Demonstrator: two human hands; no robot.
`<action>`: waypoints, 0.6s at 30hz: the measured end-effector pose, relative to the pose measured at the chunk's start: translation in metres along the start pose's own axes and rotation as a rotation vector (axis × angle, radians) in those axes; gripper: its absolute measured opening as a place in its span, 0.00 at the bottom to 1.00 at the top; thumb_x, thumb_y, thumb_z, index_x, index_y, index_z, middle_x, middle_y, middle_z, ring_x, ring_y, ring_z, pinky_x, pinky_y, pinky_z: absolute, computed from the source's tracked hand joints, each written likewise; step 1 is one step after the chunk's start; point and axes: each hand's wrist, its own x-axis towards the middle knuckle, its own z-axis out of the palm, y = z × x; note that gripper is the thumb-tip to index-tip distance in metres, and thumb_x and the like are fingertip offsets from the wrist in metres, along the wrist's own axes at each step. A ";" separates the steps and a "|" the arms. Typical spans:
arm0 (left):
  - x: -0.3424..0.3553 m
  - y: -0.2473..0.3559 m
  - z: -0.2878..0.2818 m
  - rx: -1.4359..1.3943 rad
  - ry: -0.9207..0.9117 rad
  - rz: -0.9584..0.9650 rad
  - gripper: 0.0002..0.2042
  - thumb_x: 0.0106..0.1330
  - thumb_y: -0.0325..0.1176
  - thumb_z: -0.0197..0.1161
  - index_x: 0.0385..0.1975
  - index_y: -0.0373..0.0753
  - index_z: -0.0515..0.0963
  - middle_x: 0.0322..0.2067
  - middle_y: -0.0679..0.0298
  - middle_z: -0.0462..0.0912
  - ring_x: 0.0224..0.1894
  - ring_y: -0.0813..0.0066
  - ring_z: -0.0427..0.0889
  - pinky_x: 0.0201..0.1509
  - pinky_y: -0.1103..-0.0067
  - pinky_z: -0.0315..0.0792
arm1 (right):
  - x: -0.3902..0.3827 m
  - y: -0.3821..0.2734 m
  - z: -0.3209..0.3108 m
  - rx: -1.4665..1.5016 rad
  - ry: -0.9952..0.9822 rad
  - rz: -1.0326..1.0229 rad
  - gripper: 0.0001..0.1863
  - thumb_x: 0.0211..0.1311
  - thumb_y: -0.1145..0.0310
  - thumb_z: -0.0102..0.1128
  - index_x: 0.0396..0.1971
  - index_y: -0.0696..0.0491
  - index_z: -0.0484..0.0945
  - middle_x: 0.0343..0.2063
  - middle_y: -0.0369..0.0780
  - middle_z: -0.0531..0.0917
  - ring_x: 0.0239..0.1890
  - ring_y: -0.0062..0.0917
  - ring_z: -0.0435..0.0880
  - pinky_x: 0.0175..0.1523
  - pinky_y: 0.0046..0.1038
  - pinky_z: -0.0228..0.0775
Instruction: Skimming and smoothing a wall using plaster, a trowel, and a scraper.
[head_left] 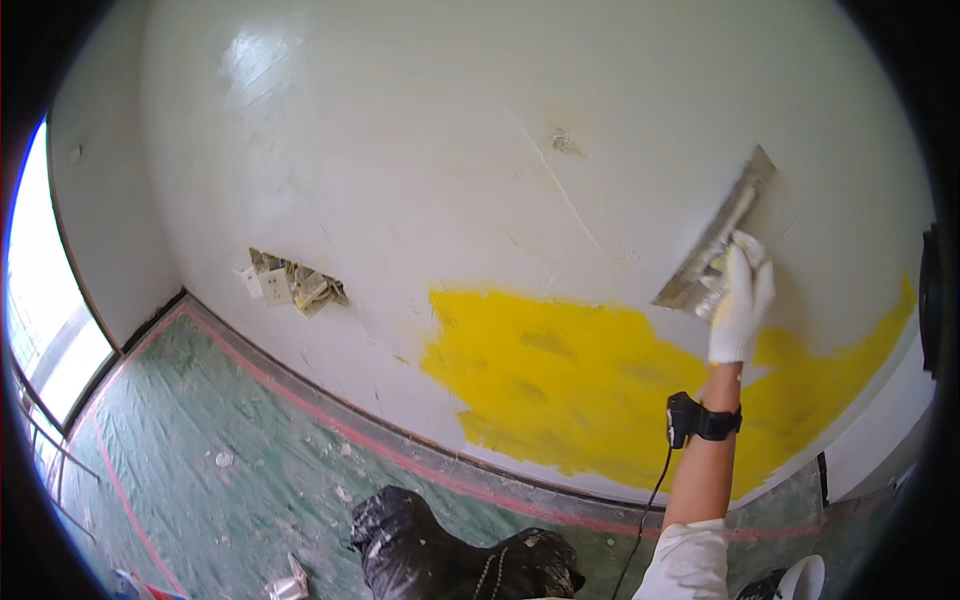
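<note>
My right hand [741, 295], in a white glove, grips the handle of a wide metal plastering trowel [718, 232]. The long blade lies slantwise against the white wall [400, 180], its lower end just above a yellow patch [560, 375] on the wall. My forearm rises from the lower edge with a black strapped device [700, 420] on the wrist and a cable hanging from it. My left hand is not in view.
At left, sockets and wires stick out of a hole [292, 283] in the wall. Green sheeting [240, 440] with pink tape along its edge covers the floor. Shiny black crumpled material [430, 550] fills the bottom middle. A bright opening [50, 300] is at far left.
</note>
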 end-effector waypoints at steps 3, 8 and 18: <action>0.024 0.032 0.005 0.041 0.043 0.099 0.21 0.72 0.41 0.58 0.62 0.43 0.76 0.41 0.57 0.86 0.34 0.64 0.83 0.34 0.68 0.77 | -0.016 -0.015 0.093 -0.292 -0.090 -0.114 0.15 0.72 0.61 0.65 0.49 0.55 0.84 0.37 0.40 0.87 0.36 0.25 0.87 0.43 0.32 0.79; 0.056 0.042 0.046 0.094 0.031 0.206 0.17 0.70 0.39 0.58 0.55 0.42 0.77 0.34 0.59 0.84 0.27 0.63 0.80 0.29 0.64 0.75 | -0.060 -0.026 0.257 -0.661 -0.221 -0.490 0.15 0.69 0.53 0.61 0.35 0.50 0.80 0.28 0.48 0.85 0.31 0.49 0.85 0.36 0.51 0.76; -0.049 -0.089 -0.017 0.028 0.418 0.354 0.10 0.67 0.36 0.59 0.43 0.39 0.78 0.22 0.63 0.80 0.14 0.62 0.73 0.17 0.58 0.69 | -0.236 0.014 0.241 -0.059 -0.680 -0.035 0.12 0.76 0.59 0.60 0.41 0.53 0.82 0.29 0.36 0.85 0.29 0.25 0.84 0.32 0.32 0.77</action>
